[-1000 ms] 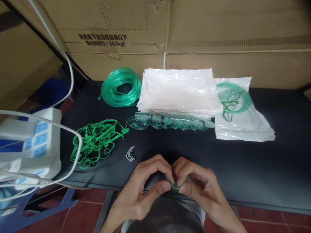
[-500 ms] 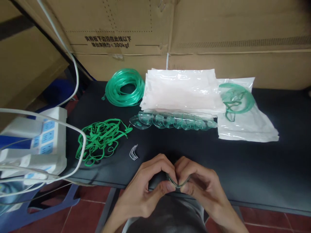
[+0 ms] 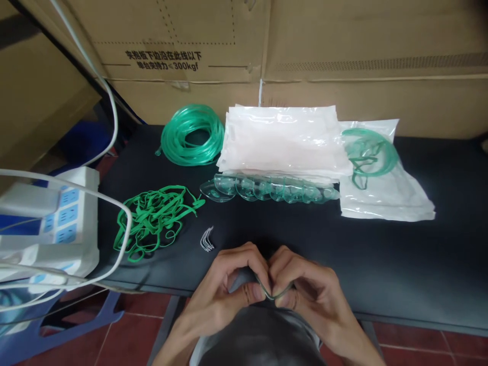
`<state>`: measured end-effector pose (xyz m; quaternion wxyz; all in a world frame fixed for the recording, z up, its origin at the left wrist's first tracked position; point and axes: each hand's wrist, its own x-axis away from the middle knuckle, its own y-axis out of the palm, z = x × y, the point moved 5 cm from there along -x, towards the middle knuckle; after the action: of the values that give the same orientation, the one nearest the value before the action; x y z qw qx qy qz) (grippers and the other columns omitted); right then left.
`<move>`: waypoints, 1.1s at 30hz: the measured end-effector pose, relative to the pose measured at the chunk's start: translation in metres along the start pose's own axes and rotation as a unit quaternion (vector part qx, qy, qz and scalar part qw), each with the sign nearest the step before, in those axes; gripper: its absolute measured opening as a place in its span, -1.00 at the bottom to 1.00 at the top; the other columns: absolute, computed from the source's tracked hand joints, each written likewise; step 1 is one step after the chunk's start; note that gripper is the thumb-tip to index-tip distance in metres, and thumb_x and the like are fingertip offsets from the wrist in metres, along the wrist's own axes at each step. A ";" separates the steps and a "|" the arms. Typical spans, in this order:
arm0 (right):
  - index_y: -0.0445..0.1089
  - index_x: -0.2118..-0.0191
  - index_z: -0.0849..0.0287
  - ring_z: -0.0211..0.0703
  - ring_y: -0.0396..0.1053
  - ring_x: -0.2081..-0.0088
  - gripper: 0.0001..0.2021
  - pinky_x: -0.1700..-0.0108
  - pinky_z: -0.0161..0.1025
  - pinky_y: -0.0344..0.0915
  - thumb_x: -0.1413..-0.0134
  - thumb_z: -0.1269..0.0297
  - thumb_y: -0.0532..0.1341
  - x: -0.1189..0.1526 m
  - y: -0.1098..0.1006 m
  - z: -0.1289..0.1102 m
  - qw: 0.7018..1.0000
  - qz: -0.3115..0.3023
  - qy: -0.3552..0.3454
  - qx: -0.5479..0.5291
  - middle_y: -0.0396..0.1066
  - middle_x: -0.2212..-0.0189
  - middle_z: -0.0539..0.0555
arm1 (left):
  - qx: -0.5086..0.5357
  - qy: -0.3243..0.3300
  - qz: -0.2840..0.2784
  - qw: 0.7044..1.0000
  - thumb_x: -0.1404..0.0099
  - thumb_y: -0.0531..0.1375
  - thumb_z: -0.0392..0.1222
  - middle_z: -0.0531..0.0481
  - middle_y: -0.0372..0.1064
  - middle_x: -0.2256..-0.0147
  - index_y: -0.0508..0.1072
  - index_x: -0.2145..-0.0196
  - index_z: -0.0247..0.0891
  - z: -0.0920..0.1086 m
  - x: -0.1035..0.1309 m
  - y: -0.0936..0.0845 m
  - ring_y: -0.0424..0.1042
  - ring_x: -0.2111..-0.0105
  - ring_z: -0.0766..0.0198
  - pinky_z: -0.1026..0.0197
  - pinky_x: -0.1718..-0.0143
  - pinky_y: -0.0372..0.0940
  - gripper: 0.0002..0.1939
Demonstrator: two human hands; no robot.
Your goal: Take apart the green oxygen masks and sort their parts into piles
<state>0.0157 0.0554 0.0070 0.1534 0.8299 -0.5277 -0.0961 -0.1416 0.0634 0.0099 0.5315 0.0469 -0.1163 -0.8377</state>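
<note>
Near the table's front edge, my left hand (image 3: 242, 277) and my right hand (image 3: 303, 282) pinch a thin, curved, clear green piece (image 3: 271, 296) between thumbs and fingertips. Most of this piece is hidden by the fingers; it looks like the edge of a mask. Beyond the hands, a row of clear green masks (image 3: 278, 189) lies overlapped. Several thin metal strips (image 3: 207, 239) rest to the left of my left hand. Further left is a tangled pile of green elastic straps (image 3: 152, 218).
A coil of green tubing (image 3: 193, 134) and a stack of white packets (image 3: 282, 140) lie at the back. On the right is a clear bag (image 3: 385, 195) with tubing inside. A power strip (image 3: 82, 218) and white cables are at left, before cardboard boxes (image 3: 362, 46).
The view has shifted slightly. Both hands keep their pinch on the green piece and sit a little further left in the picture. The things on the table lie as before.
</note>
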 end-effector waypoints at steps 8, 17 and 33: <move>0.58 0.17 0.04 -0.17 0.37 0.17 -0.95 0.12 -0.24 0.26 -0.37 0.24 0.35 0.001 -0.004 0.005 0.999 0.006 0.044 0.012 0.42 0.24 0.02 | -0.006 0.027 0.040 0.999 -0.45 0.35 -0.10 -0.04 0.37 0.29 0.55 0.30 -0.24 -0.002 0.004 -0.001 0.37 0.25 0.20 0.19 0.22 0.20 -0.80; 0.56 0.20 0.05 -0.19 0.34 0.23 -0.78 0.16 -0.25 0.21 -0.50 0.19 0.20 0.004 -0.007 0.005 0.998 0.010 0.009 0.062 0.41 0.29 0.01 | -0.008 0.016 0.025 1.000 -0.44 0.36 -0.06 -0.02 0.38 0.30 0.55 0.32 -0.24 -0.003 0.003 0.000 0.37 0.23 0.18 0.18 0.17 0.20 -0.77; 0.48 0.08 0.03 -0.11 0.45 0.09 -0.82 0.03 -0.30 0.43 -0.44 0.07 0.24 0.003 -0.017 0.014 0.987 0.109 0.014 0.119 0.45 0.16 0.06 | -0.103 0.020 0.124 0.987 -0.48 0.31 -0.01 0.01 0.49 0.24 0.59 0.20 -0.16 -0.010 0.011 0.002 0.45 0.17 0.18 0.20 0.07 0.27 -0.82</move>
<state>0.0268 0.0572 -0.0121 0.0700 0.7809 -0.6207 -0.0039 -0.1424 0.0513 0.0009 0.6356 -0.0061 -0.0242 -0.7716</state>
